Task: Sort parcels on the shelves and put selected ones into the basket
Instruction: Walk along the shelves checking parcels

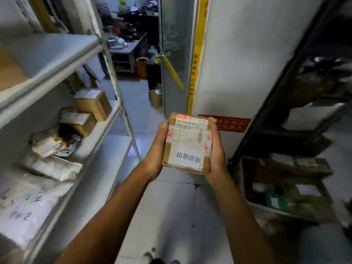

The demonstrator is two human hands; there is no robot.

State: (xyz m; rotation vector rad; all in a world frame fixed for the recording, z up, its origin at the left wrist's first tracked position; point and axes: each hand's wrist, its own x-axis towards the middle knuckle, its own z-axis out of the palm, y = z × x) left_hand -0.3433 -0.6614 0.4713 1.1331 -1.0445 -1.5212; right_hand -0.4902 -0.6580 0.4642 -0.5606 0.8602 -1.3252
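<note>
The left hand [156, 149] and right hand [216, 155] clasped a labelled parcel [187, 143] by its sides, raised in the aisle between the shelves [91, 145], so sorting looked midway: parcel picked, no basket clearly visible, others left shelved.

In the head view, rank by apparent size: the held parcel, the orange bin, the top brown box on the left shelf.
1. Held parcel, though nearness inflates it.
2. Top brown box.
3. Orange bin, farthest away, so unsure.
</note>
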